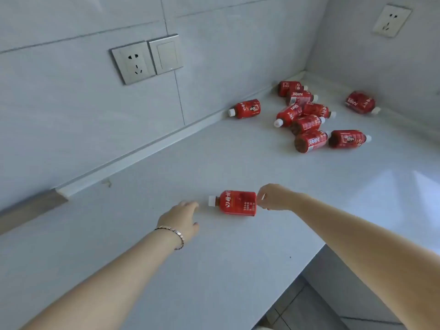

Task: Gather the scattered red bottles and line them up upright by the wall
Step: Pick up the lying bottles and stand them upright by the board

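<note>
A red bottle [237, 202] with a white cap lies on its side on the white counter [238, 258], cap pointing left. My right hand [273, 197] touches its base end, fingers curled against it. My left hand [182, 217], wearing a bracelet, hovers just left of the cap with fingers apart, holding nothing. Another red bottle [246, 108] lies alone by the wall ledge. Several more red bottles [307, 120] lie in a heap near the far corner, with one [360, 102] apart at the right wall. None stands upright.
The tiled wall [95, 115] runs along the left with a raised ledge [142, 152] at its foot. A socket and switch plate [146, 58] are on it; another socket [391, 20] is on the right wall. The counter's front edge [307, 265] drops to the floor at lower right.
</note>
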`<state>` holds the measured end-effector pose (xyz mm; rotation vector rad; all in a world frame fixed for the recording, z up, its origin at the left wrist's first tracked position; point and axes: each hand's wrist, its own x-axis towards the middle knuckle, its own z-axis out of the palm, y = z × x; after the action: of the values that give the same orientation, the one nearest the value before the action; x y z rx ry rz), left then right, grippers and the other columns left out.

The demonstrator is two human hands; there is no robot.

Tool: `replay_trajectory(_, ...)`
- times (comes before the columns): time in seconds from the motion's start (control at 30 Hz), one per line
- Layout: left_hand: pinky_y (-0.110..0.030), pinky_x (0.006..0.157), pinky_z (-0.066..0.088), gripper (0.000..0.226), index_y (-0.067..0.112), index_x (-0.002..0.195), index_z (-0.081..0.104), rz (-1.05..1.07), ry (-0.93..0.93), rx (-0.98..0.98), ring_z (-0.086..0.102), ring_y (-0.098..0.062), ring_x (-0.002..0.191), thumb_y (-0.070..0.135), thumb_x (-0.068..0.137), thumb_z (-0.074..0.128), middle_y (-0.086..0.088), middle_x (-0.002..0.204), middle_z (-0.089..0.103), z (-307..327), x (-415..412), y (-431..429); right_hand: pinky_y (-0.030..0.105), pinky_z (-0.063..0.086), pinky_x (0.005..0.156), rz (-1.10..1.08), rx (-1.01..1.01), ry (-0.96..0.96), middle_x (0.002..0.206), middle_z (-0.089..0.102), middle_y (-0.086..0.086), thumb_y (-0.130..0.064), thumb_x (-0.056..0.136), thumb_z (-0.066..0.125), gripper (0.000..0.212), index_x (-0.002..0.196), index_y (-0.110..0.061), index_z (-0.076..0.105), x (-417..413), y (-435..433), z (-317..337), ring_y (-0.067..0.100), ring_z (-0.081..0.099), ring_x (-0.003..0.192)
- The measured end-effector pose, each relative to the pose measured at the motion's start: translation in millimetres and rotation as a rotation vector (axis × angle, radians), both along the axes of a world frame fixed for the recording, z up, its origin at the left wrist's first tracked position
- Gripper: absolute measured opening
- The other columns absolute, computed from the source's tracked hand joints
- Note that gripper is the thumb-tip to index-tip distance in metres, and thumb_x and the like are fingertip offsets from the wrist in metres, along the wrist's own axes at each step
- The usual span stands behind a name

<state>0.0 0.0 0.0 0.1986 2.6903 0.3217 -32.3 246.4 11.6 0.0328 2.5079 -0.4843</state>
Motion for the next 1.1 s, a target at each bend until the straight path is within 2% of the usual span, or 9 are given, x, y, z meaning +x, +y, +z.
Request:
replay_trajectory(0.07, -0.036, 0.097, 0.044, 0.053, 0.021, 0.137, 0.034, 0.04, 0.021, 0.035, 0.041, -0.023, 0.129, 0.02, 0.087, 0.052, 0.001, 0.146, 0.034, -18, -23, 27, 0.02, 0.043, 0.074, 0.019, -0.005, 0.018, 0.107, 0.063, 0.007, -0.016, 0.091, 0.049, 0.028, 0.113, -0.007, 0.064, -22, 27, -5, 0.022, 0.056, 0.096)
replay_trajectory(0.2, -0.034, 0.1, 0.043, 0.051, 0.018, 0.132, 0.044, 0.004, -0.11, -0.01, 0.043, -0.023, 0.129, 0.006, 0.083, 0.05, 0.001, 0.142, 0.044, -50, -54, 63, 0.025, 0.042, 0.083, 0.051, 0.001, -0.025, 0.118, 0.063, 0.005, -0.02, 0.091, 0.049, 0.026, 0.11, -0.014, 0.064, -65, 80, -20, 0.013, 0.05, 0.091)
replay_trajectory(0.37, -0.025, 0.084, 0.049, 0.043, 0.021, 0.112, 0.066, 0.142, -0.146, 0.148, 0.063, -0.018, 0.106, 0.001, 0.075, 0.053, 0.006, 0.105, 0.069, -60, -53, 60, 0.03, 0.046, 0.088, 0.115, 0.006, -0.056, 0.118, 0.063, 0.002, -0.02, 0.091, 0.047, 0.026, 0.11, -0.016, 0.064, -110, 119, -30, 0.013, 0.051, 0.092)
replay_trajectory(0.47, -0.007, 0.066, 0.045, 0.045, 0.028, 0.1, 0.072, 0.221, -0.189, 0.341, 0.064, 0.007, 0.075, -0.002, 0.069, 0.059, 0.029, 0.068, 0.067, -42, -58, 67, 0.027, 0.046, 0.083, 0.11, -0.033, -0.074, 0.117, 0.063, 0.001, -0.021, 0.092, 0.047, 0.026, 0.111, -0.018, 0.063, -125, 126, -38, 0.013, 0.051, 0.092)
replay_trajectory(0.57, -0.015, 0.067, 0.051, 0.029, 0.026, 0.088, 0.075, 0.206, -0.282, 0.359, 0.058, 0.004, 0.06, 0.011, 0.063, 0.075, 0.021, 0.061, 0.065, -21, -76, 78, 0.025, 0.046, 0.082, 0.09, -0.084, -0.09, 0.114, 0.063, 0.001, -0.022, 0.092, 0.048, 0.025, 0.112, -0.018, 0.063, -132, 131, -42, 0.012, 0.052, 0.092)
replay_trajectory(0.63, -0.007, 0.062, 0.049, 0.022, 0.034, 0.074, 0.073, 0.218, -0.277, 0.384, 0.061, 0.012, 0.061, 0.026, 0.056, 0.081, 0.034, 0.058, 0.064, -7, -90, 92, 0.026, 0.048, 0.084, 0.085, -0.1, -0.093, 0.11, 0.063, -0.001, -0.021, 0.092, 0.048, 0.025, 0.112, -0.019, 0.063, -136, 137, -41, 0.013, 0.054, 0.091)
replay_trajectory(0.77, -0.011, 0.059, 0.042, 0.025, 0.04, 0.06, 0.054, 0.144, -0.064, 0.392, 0.06, -0.001, 0.063, 0.059, 0.044, 0.055, 0.019, 0.06, 0.062, 15, -118, 134, 0.031, 0.05, 0.09, 0.085, -0.062, 0.005, 0.117, 0.062, 0.0, -0.018, 0.091, 0.048, 0.028, 0.116, -0.02, 0.06, -150, 160, -34, 0.016, 0.058, 0.099)
replay_trajectory(0.93, -0.016, 0.051, 0.036, 0.023, 0.021, 0.068, 0.054, 0.301, 0.168, 0.39, 0.052, -0.009, 0.056, 0.028, 0.067, 0.076, 0.011, 0.058, 0.056, 15, -146, 162, 0.038, 0.036, 0.106, 0.141, 0.267, 0.364, 0.137, 0.044, 0.005, -0.019, 0.087, 0.059, 0.047, 0.133, -0.016, 0.047, -193, 198, -34, 0.026, 0.039, 0.127)
replay_trajectory(1.1, -0.022, 0.048, 0.032, 0.041, 0.027, 0.057, 0.036, 0.384, 0.123, 0.378, 0.044, -0.014, 0.05, 0.021, 0.069, 0.075, 0.006, 0.05, 0.048, -4, -154, 175, 0.047, 0.033, 0.109, 0.253, 0.642, 0.174, 0.148, 0.032, 0.008, -0.024, 0.077, 0.072, 0.086, 0.146, -0.02, 0.021, -217, 233, -53, 0.029, 0.028, 0.139)
